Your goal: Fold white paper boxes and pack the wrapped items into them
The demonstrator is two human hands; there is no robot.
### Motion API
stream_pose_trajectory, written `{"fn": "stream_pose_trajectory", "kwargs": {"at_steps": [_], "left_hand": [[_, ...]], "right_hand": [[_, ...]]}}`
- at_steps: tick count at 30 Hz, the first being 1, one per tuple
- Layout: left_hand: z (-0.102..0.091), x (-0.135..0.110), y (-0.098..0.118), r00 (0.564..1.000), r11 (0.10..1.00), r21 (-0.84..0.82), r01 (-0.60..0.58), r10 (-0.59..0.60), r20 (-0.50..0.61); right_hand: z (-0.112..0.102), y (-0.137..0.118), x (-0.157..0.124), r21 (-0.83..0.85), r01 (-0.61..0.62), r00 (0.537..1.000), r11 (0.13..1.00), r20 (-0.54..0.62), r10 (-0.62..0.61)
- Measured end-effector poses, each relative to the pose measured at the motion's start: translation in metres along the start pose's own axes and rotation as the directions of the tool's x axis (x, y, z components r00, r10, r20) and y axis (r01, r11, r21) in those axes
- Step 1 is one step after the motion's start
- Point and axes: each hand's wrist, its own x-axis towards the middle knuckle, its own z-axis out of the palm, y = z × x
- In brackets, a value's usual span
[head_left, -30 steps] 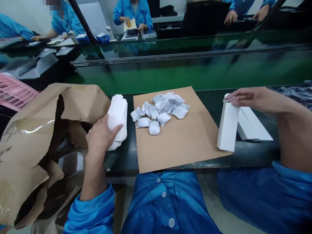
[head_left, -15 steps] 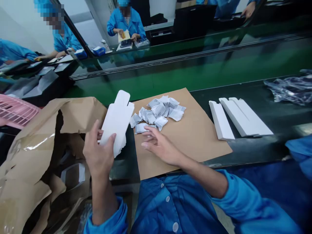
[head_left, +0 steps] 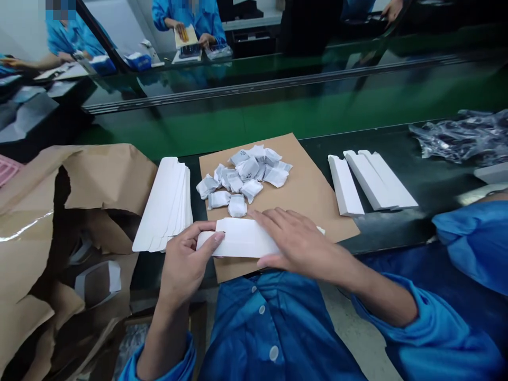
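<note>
Person is wearing a bright blue work coat (head_left: 286, 328), slightly shiny cloth w/ soft creases all over. Round pale buttons (head_left: 273, 353) are running down the centre front, two showing, w/ a seam line alongside. L sleeve (head_left: 186, 357) is ending in a gathered cuff, loose around the forearm. R sleeve (head_left: 408, 328) is showing the same blue, w/ thick folds bunching at the cuff and a baggy upper part (head_left: 468, 243) billowing out by the frame edge. L hand (head_left: 186, 259) and R hand (head_left: 301, 246) are both going bare, forearms too.
</note>
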Motion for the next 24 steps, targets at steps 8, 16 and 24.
{"fn": "stream_pose_trajectory", "kwargs": {"at_steps": [8,16,24], "left_hand": [[-0.003,0.003,0.002,0.869,1.000,-0.002,0.012,-0.010,0.495],[0.010,-0.001,-0.007,0.946,0.986,0.112,-0.124,0.084,0.313],[0.007,-0.006,-0.016,0.979,0.971,-0.186,-0.147,0.116,-0.169]], "right_hand": [[0.024,0.006,-0.016,-0.109,0.277,0.953,0.955,-0.093,-0.287],[0.027,0.000,-0.020,-0.352,0.306,0.909,0.885,-0.167,-0.381],[0.029,0.025,-0.032,-0.410,0.034,0.915,0.912,-0.354,-0.193]]}}
